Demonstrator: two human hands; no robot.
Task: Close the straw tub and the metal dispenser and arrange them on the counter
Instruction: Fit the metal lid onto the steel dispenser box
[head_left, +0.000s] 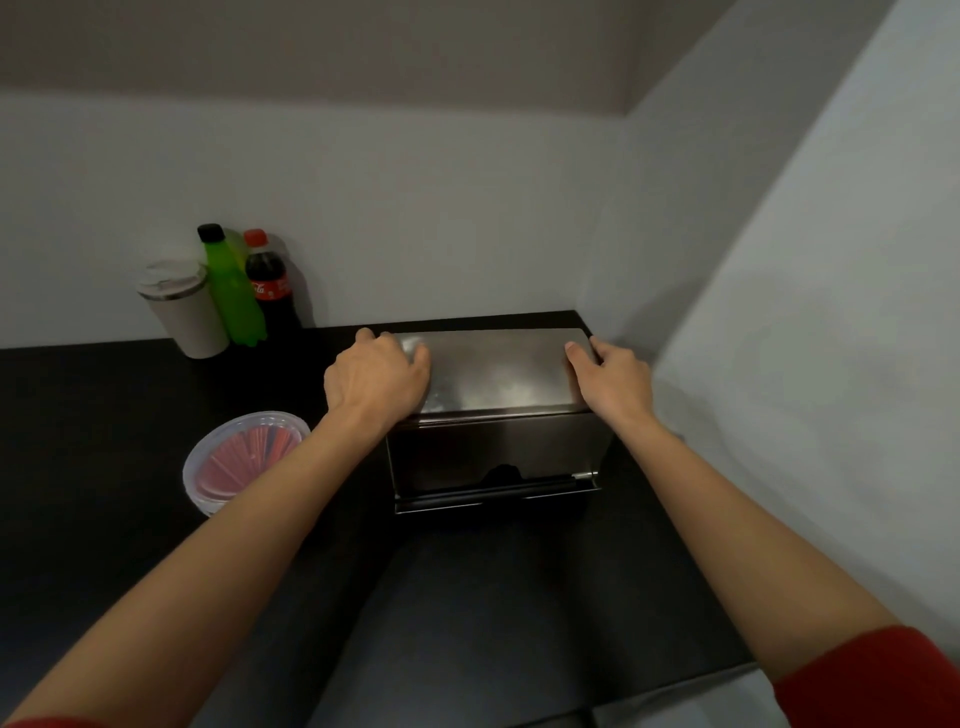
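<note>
The metal dispenser (498, 415) is a shiny steel box standing in the back right corner of the black counter (104, 415), its flat lid down on top. My left hand (376, 376) grips the lid's left end, and my right hand (610, 376) grips its right end, thumb on top. Left of the dispenser sits the straw tub (236, 457), a round clear plastic tub with red straws seen through its clear lid. My left forearm hides the tub's lower right edge.
Against the back wall at left stand a beige travel cup (184, 312), a green bottle (231, 291) and a cola bottle (270, 291). A white side wall (779, 312) runs close along the dispenser's right. The counter's front edge is near my elbows.
</note>
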